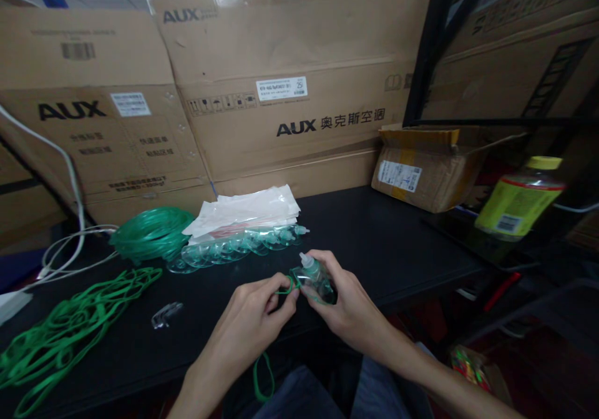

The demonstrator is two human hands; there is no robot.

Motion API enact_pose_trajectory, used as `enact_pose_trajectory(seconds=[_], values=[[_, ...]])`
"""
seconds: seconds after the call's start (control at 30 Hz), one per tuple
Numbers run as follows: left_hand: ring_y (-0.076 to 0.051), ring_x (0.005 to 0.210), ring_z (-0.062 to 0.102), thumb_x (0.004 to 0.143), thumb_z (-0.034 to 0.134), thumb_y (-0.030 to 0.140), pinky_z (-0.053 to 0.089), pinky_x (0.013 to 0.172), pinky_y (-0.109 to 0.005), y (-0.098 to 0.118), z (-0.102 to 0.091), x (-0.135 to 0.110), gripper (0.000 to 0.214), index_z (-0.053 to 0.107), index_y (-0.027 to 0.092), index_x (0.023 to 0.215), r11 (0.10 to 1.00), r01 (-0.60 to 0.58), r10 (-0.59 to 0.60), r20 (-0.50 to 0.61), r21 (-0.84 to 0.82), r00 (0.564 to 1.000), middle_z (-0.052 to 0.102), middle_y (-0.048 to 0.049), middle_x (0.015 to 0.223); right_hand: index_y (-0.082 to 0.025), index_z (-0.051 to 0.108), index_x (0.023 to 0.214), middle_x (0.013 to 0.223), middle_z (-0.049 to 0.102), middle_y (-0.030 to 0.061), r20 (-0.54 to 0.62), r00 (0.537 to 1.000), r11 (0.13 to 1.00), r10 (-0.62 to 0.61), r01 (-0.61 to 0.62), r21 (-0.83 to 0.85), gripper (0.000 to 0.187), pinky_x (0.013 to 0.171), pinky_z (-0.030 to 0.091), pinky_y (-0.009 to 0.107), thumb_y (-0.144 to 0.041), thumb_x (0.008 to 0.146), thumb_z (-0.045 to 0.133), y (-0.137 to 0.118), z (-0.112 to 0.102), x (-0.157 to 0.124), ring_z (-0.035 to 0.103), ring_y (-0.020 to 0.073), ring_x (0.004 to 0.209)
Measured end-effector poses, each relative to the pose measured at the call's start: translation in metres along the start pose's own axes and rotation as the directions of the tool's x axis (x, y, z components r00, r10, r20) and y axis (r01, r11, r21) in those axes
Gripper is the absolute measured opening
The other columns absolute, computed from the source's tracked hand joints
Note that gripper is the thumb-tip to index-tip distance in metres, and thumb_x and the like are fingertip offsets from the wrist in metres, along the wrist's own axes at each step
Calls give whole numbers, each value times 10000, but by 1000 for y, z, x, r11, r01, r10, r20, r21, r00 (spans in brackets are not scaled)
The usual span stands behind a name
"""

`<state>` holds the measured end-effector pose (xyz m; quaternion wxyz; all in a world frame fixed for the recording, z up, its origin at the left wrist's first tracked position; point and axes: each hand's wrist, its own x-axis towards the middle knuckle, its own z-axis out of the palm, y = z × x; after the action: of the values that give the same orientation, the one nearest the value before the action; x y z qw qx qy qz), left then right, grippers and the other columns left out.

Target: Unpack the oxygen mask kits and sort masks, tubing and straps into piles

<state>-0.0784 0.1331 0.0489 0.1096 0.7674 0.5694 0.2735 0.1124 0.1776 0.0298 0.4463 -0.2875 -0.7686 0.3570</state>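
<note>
My right hand (344, 300) is closed around a clear green-tinted plastic mask (314, 276) with a white nozzle on top, held just above the near edge of the black table (397, 244). My left hand (255, 319) pinches a green elastic strap (284, 289) at the mask's left side. The strap's loose loop (262, 376) hangs down below my left wrist.
A row of stacked clear masks (234, 247) lies behind my hands, under white plastic bags (246, 210). Coiled green tubing (150, 231) and a pile of green straps (70, 331) lie left. A small clear clip (166, 314), brown parcel (421, 166), yellow-capped bottle (519, 200) and AUX cartons (299, 75) surround.
</note>
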Motion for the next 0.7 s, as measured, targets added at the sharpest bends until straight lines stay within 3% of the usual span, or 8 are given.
enact_pose_trajectory(seconds=[0.17, 0.47, 0.7], values=[[-98, 551, 415, 964, 507, 285, 293, 557, -223, 0, 0, -2, 214, 540, 207, 768, 999, -44, 44, 20, 1, 999, 417, 73, 622, -227, 523, 1211, 955, 669, -3, -23, 1000, 1000, 8, -8, -7, 405, 732, 488, 213, -102, 839, 624, -1, 2, 0, 642, 142, 812], [-83, 504, 364, 827, 538, 145, 294, 535, -194, 2, -2, -4, 85, 553, 205, 767, 996, -68, 69, 25, -59, 997, 339, 99, 569, -215, 518, 1193, 884, 659, -14, -89, 994, 997, 66, -69, -22, 399, 673, 481, 205, -98, 823, 609, -3, 4, 1, 617, 133, 736], [-101, 542, 425, 958, 551, 343, 314, 558, -226, 2, -1, 0, 248, 638, 201, 774, 1000, -24, 24, -1, -20, 1000, 439, 67, 603, -220, 532, 1229, 1012, 687, 22, -2, 999, 999, -35, 35, -18, 399, 768, 511, 226, -143, 852, 635, 0, 0, -2, 668, 155, 859]])
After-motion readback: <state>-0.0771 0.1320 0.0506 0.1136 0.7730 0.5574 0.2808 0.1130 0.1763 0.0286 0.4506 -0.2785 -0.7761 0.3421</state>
